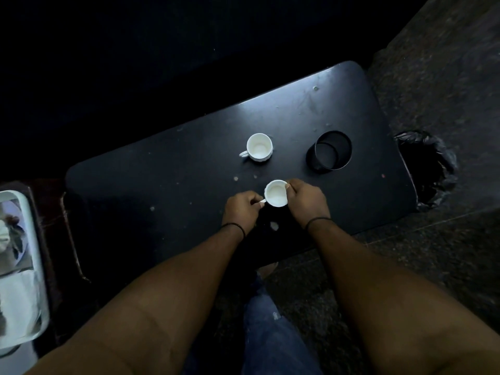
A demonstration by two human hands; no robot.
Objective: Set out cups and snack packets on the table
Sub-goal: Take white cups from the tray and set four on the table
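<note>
dim rm, stone floor (433, 77) | dusty blk table (162, 185) | L hand (240, 209) pinches near cup (276, 193) handle | R hand (305, 201) grips rim

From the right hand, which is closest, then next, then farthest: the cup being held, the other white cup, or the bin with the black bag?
1. Held white cup, touching the right hand, just to its left.
2. Other white cup, farther up the table, standing alone.
3. Bin with the black bag, off the table's right end.
</note>
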